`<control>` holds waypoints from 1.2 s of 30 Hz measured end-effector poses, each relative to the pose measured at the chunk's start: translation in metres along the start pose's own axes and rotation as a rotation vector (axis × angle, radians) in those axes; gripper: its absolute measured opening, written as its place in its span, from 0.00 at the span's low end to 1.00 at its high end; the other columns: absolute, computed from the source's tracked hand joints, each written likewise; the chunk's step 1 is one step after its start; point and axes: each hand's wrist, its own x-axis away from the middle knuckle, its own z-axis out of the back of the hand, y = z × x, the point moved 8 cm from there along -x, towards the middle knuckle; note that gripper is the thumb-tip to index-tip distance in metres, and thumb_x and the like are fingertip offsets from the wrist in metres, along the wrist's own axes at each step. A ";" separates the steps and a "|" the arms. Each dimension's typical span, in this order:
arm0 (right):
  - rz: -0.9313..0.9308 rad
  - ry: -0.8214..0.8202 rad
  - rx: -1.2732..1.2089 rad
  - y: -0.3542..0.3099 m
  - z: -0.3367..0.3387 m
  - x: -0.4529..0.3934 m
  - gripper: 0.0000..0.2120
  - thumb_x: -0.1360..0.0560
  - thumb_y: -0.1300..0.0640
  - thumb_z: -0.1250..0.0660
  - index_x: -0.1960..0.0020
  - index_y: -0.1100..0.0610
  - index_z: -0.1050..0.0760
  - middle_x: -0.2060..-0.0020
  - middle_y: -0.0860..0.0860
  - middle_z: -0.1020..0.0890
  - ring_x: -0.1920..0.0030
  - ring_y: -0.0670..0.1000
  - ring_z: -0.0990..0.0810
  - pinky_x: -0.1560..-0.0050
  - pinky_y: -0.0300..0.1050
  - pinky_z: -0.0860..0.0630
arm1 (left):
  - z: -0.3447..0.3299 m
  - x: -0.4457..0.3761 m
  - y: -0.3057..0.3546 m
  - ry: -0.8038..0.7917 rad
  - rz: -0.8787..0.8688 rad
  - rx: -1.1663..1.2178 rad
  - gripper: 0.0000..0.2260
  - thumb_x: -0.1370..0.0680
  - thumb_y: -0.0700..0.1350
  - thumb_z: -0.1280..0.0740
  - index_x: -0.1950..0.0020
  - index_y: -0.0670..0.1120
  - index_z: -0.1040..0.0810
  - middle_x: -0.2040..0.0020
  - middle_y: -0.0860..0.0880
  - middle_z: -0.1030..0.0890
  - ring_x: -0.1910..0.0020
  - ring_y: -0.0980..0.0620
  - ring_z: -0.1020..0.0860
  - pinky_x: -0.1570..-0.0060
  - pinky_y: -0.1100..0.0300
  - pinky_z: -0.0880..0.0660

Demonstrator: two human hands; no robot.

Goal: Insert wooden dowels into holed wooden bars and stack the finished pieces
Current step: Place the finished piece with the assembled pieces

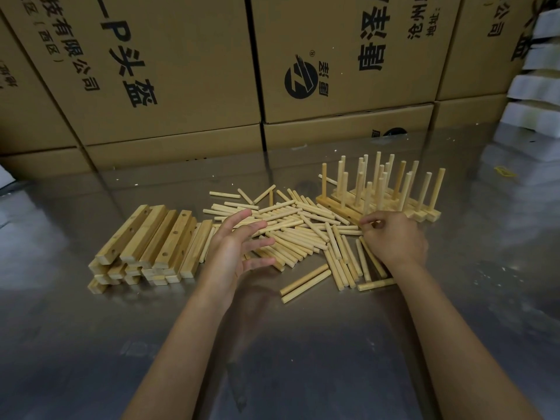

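- Dowels (pixel 291 231) lie loose in a wide scatter across the middle of the steel bench (pixel 303 344), crossing one another at all angles; from my remote seat I count far too many to number.
- Left hand (pixel 239 250) hangs over the left edge of that scatter, palm turned inward, fingers spread apart and fairly straight, holding nothing that I can see.
- Right hand (pixel 394 237) sits at the right edge of the scatter, knuckles up, fingers curled in; the thumb and forefinger look pinched together at the near end of a bar, but I cannot tell whether they hold a dowel there.
- Unfilled holed bars (pixel 148 247) are piled to the left of the left hand, several layers deep, lying roughly parallel with the drilled holes showing on the top faces.
- Finished pieces (pixel 381 198) stand behind and just beside the right hand: bars laid side by side with dowels upright in their holes, the pegs tilting a little this way and that.
- Two dowels (pixel 306 282) lie side by side apart from the rest, nearer to me, between my two forearms.
- Cardboard cartons (pixel 188 71) printed with black characters and a round logo form a wall along the far edge of the bench.
- White wrapped stacks (pixel 536 86) are at the far right, blurred.
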 end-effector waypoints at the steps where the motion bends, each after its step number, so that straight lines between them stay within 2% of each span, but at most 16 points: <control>1: 0.003 0.005 0.010 -0.001 0.001 0.001 0.09 0.23 0.54 0.34 0.48 0.45 0.17 0.54 0.48 0.16 0.57 0.51 0.24 0.58 0.43 0.31 | 0.000 0.000 0.000 0.000 0.000 0.000 0.14 0.19 0.40 0.35 0.34 0.51 0.24 0.43 0.46 0.15 0.49 0.43 0.15 0.65 0.51 0.17; 3: 0.061 0.049 0.020 -0.007 0.003 0.004 0.08 0.23 0.55 0.34 0.49 0.49 0.16 0.51 0.50 0.17 0.54 0.52 0.22 0.57 0.43 0.30 | 0.000 0.000 0.000 0.000 0.000 -0.001 0.14 0.19 0.40 0.35 0.34 0.51 0.24 0.43 0.47 0.15 0.49 0.43 0.15 0.65 0.51 0.17; 5: 0.198 0.061 -0.030 -0.024 -0.001 0.009 0.09 0.23 0.57 0.34 0.46 0.53 0.17 0.47 0.51 0.19 0.51 0.51 0.22 0.53 0.44 0.27 | 0.000 0.000 0.001 0.000 -0.004 -0.004 0.14 0.19 0.40 0.35 0.34 0.51 0.24 0.43 0.47 0.15 0.49 0.43 0.15 0.66 0.51 0.17; 7: 0.349 -0.030 -0.104 -0.044 -0.015 0.016 0.13 0.20 0.55 0.37 0.38 0.54 0.21 0.41 0.51 0.21 0.41 0.51 0.24 0.41 0.46 0.26 | -0.001 0.000 0.001 -0.001 -0.007 -0.008 0.14 0.19 0.40 0.35 0.34 0.51 0.24 0.43 0.47 0.15 0.49 0.43 0.15 0.65 0.51 0.17; 9: 0.406 -0.161 -0.120 -0.054 -0.031 0.021 0.19 0.18 0.51 0.40 0.29 0.53 0.29 0.33 0.51 0.25 0.31 0.52 0.30 0.32 0.49 0.34 | -0.001 0.001 0.001 -0.001 -0.010 -0.015 0.14 0.19 0.40 0.35 0.34 0.51 0.24 0.43 0.47 0.15 0.49 0.43 0.15 0.64 0.51 0.17; 12: 0.337 -0.270 -0.046 -0.046 -0.045 0.017 0.26 0.17 0.42 0.46 0.24 0.53 0.37 0.26 0.52 0.32 0.25 0.53 0.39 0.28 0.52 0.40 | -0.001 0.002 0.002 0.000 -0.016 -0.024 0.14 0.19 0.40 0.35 0.34 0.51 0.24 0.43 0.47 0.15 0.49 0.43 0.15 0.64 0.51 0.17; 16: 0.271 -0.264 0.065 -0.038 -0.048 0.012 0.30 0.18 0.37 0.52 0.24 0.53 0.38 0.25 0.53 0.33 0.25 0.54 0.38 0.28 0.54 0.41 | -0.002 0.003 0.005 0.014 -0.016 -0.012 0.14 0.19 0.40 0.35 0.35 0.51 0.23 0.44 0.47 0.15 0.50 0.43 0.15 0.66 0.51 0.17; 24: 0.179 -0.223 0.152 -0.024 -0.042 -0.001 0.32 0.18 0.38 0.56 0.23 0.57 0.38 0.24 0.55 0.34 0.23 0.55 0.40 0.26 0.56 0.47 | -0.001 0.007 0.007 0.038 -0.008 -0.030 0.12 0.19 0.41 0.35 0.36 0.51 0.22 0.44 0.48 0.15 0.50 0.43 0.15 0.65 0.51 0.17; 28: 0.138 -0.205 0.150 -0.014 -0.038 -0.006 0.31 0.17 0.39 0.54 0.23 0.58 0.40 0.23 0.54 0.37 0.22 0.54 0.42 0.25 0.56 0.48 | 0.005 0.009 0.012 0.115 -0.046 -0.044 0.11 0.19 0.40 0.35 0.38 0.51 0.21 0.47 0.48 0.14 0.51 0.46 0.15 0.64 0.54 0.17; 30: 0.140 -0.198 0.137 -0.013 -0.036 -0.005 0.30 0.17 0.40 0.53 0.23 0.58 0.39 0.24 0.55 0.36 0.23 0.55 0.41 0.25 0.57 0.46 | 0.012 0.013 0.023 0.213 -0.159 -0.214 0.11 0.19 0.40 0.36 0.40 0.53 0.21 0.47 0.51 0.15 0.51 0.52 0.16 0.60 0.57 0.18; 32: 0.159 -0.160 0.111 -0.016 -0.033 -0.003 0.29 0.17 0.42 0.51 0.25 0.60 0.36 0.25 0.56 0.34 0.24 0.56 0.40 0.25 0.57 0.43 | 0.019 0.020 0.043 0.340 -0.372 -0.583 0.14 0.20 0.39 0.37 0.38 0.53 0.23 0.46 0.53 0.18 0.47 0.54 0.20 0.49 0.53 0.20; 34: 0.190 -0.096 0.079 -0.022 -0.027 0.000 0.27 0.17 0.44 0.49 0.26 0.61 0.34 0.25 0.57 0.33 0.24 0.56 0.40 0.25 0.58 0.42 | 0.025 0.027 0.059 0.478 -0.542 -0.995 0.17 0.22 0.38 0.37 0.34 0.49 0.24 0.41 0.49 0.20 0.41 0.47 0.24 0.40 0.49 0.27; 36: 0.221 -0.042 0.051 -0.030 -0.022 0.004 0.26 0.17 0.45 0.47 0.27 0.61 0.33 0.25 0.57 0.34 0.23 0.56 0.41 0.24 0.57 0.43 | 0.035 0.025 0.062 0.574 -0.510 -1.318 0.20 0.24 0.38 0.36 0.31 0.42 0.27 0.37 0.41 0.22 0.36 0.40 0.28 0.33 0.46 0.35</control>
